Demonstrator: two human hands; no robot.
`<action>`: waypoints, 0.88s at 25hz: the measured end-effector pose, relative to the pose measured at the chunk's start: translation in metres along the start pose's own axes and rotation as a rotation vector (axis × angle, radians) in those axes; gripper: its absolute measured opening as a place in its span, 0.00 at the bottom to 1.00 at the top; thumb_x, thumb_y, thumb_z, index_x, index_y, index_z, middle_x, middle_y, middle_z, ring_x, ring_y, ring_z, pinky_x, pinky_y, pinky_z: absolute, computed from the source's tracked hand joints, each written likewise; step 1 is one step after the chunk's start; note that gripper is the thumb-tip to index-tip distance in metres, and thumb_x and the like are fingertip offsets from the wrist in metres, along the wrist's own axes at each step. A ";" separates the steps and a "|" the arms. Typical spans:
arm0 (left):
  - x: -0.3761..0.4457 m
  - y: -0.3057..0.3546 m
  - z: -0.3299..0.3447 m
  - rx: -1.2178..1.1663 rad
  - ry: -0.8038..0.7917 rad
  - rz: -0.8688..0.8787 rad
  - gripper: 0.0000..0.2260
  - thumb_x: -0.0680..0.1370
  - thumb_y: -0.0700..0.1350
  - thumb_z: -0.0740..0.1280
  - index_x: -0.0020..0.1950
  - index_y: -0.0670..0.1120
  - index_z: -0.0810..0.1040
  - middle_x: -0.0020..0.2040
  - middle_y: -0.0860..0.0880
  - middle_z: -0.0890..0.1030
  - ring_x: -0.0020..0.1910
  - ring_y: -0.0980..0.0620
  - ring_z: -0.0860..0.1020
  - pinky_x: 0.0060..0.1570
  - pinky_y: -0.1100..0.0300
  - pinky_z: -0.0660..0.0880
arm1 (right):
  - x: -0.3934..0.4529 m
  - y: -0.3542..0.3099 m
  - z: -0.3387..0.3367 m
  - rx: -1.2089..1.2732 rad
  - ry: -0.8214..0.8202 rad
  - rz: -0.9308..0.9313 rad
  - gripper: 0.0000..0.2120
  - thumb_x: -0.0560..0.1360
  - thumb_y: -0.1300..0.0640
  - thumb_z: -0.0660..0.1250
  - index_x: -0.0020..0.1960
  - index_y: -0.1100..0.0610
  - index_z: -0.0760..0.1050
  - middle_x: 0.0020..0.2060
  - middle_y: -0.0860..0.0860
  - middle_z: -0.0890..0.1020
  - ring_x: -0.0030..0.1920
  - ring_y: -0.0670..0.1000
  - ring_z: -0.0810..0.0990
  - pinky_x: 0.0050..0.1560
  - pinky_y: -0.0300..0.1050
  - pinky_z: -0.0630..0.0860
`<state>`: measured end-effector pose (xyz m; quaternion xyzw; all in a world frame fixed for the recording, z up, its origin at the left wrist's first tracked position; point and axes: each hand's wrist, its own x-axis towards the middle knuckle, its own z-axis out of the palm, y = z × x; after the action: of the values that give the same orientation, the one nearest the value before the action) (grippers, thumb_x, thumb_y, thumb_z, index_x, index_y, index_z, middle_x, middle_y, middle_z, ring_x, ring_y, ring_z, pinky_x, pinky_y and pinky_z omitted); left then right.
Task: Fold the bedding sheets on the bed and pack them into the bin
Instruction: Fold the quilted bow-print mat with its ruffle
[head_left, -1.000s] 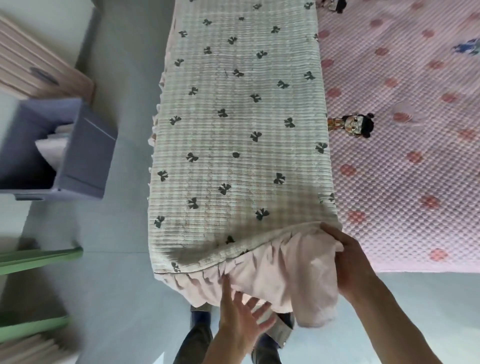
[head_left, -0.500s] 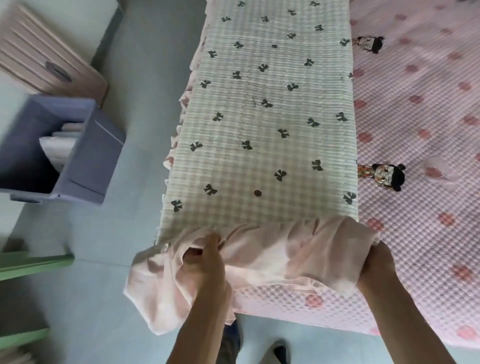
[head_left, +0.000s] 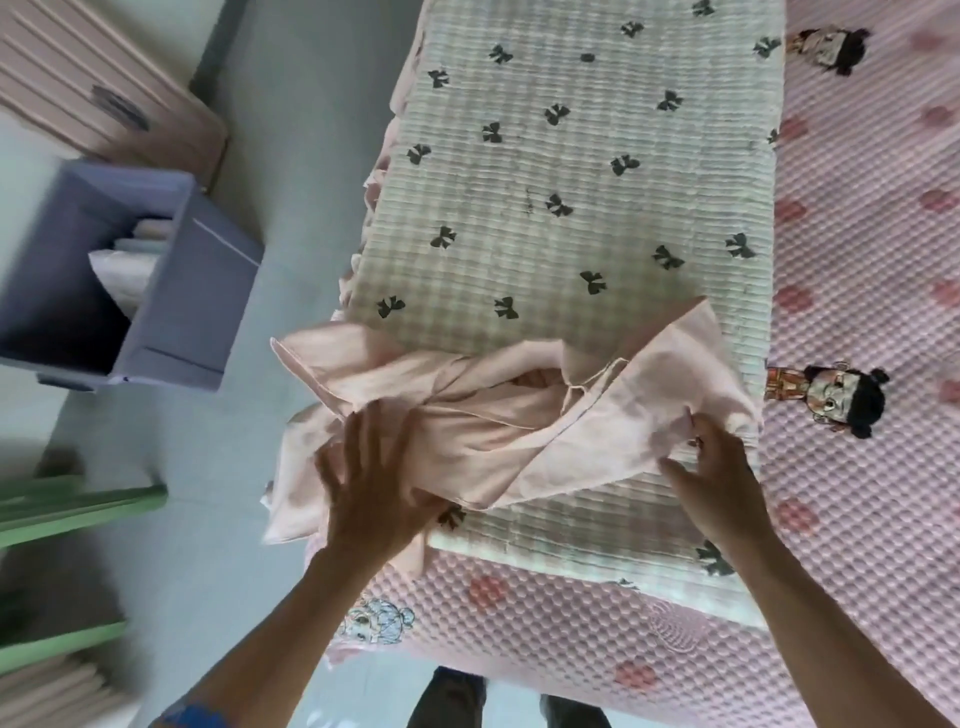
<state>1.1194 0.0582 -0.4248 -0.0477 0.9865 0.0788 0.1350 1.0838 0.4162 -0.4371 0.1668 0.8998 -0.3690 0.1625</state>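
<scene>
The cream quilted sheet with little dark bows (head_left: 571, 208) lies long on the pink bumpy bed cover (head_left: 857, 493), and its plain pink cloth skirt (head_left: 467, 415) is bunched across it at 6 o'clock. The left hand (head_left: 374, 493) presses flat on the pink cloth with fingers spread, and the right hand (head_left: 722, 483) pinches its edge. The purple plastic bin (head_left: 197, 291) stands on the floor at 9 o'clock, with folded cloth inside.

From my remote seat: my left hand (head_left: 371, 486) and right hand (head_left: 719, 480) are bare, forearms uncovered; a blue band (head_left: 195, 717) rings the left arm, dark trousers (head_left: 452, 699) below.
</scene>
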 end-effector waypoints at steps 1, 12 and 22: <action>0.004 -0.006 -0.004 -0.011 -0.037 -0.092 0.52 0.65 0.67 0.71 0.79 0.60 0.44 0.81 0.47 0.43 0.78 0.40 0.46 0.69 0.29 0.50 | 0.003 0.002 0.002 -0.107 0.034 -0.068 0.20 0.71 0.51 0.71 0.60 0.52 0.70 0.57 0.52 0.76 0.56 0.57 0.76 0.48 0.53 0.76; 0.159 -0.044 -0.117 0.308 0.250 -0.264 0.20 0.70 0.36 0.67 0.60 0.48 0.75 0.59 0.40 0.76 0.60 0.38 0.71 0.59 0.44 0.64 | 0.091 -0.012 -0.026 -0.674 -0.157 -0.165 0.44 0.67 0.46 0.76 0.76 0.45 0.56 0.75 0.53 0.62 0.68 0.63 0.68 0.58 0.59 0.75; 0.160 -0.008 -0.058 0.450 -0.244 0.152 0.18 0.75 0.42 0.64 0.64 0.52 0.74 0.55 0.50 0.81 0.54 0.47 0.78 0.59 0.50 0.67 | 0.090 0.001 -0.035 -0.561 -0.251 -0.404 0.17 0.74 0.50 0.72 0.62 0.51 0.77 0.50 0.52 0.84 0.41 0.51 0.82 0.38 0.41 0.75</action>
<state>0.9517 0.0284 -0.4144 0.0676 0.9563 -0.1275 0.2541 0.9982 0.4586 -0.4513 -0.1118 0.9537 -0.1502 0.2352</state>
